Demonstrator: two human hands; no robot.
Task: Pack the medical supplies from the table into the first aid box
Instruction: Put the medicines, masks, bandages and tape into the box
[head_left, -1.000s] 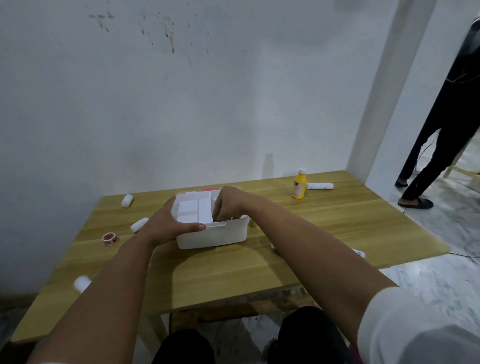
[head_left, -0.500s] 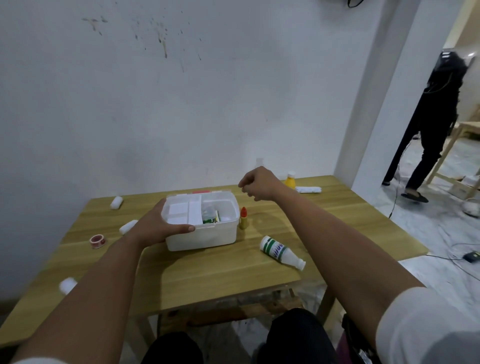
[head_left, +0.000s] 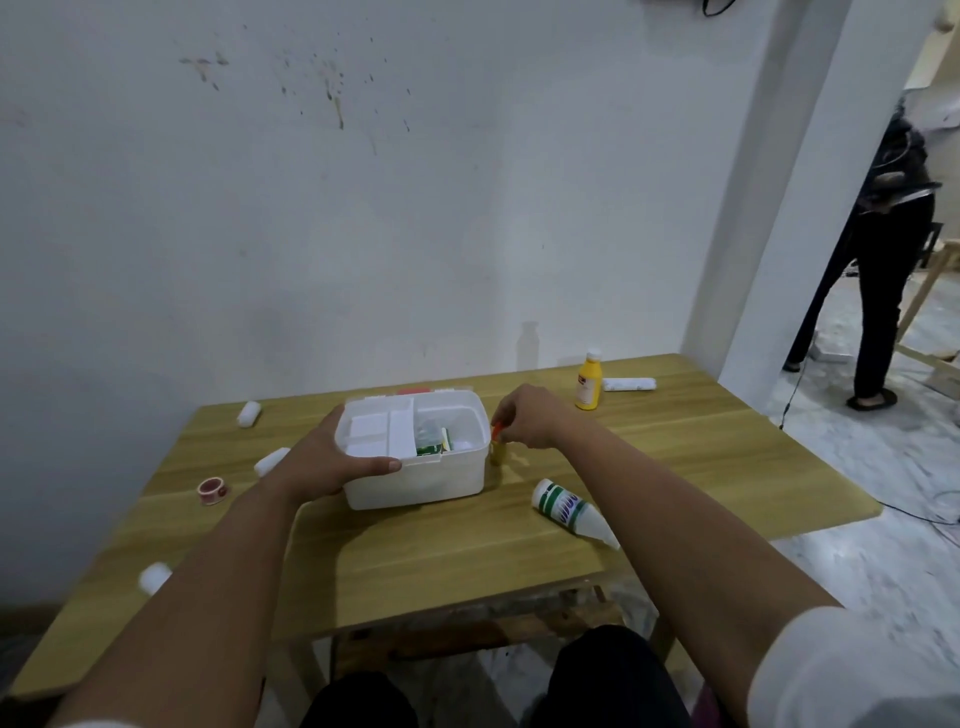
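The white first aid box stands open at the table's middle, with a white tray insert on its left side and a green-and-white packet in its right side. My left hand grips the box's left front rim. My right hand pinches the orange cap of a small yellow bottle that stands on the table just right of the box. A white bottle with a green label lies on its side to the right front. A taller yellow bottle stands at the back right.
White gauze rolls lie at the back left, left of the box, near the front left edge and at the back right. A tape roll sits left. A person stands in the doorway to the right.
My right hand left the box, rose toward the back right, then came down onto the small orange-capped bottle beside the box. My left hand stayed on the box rim.
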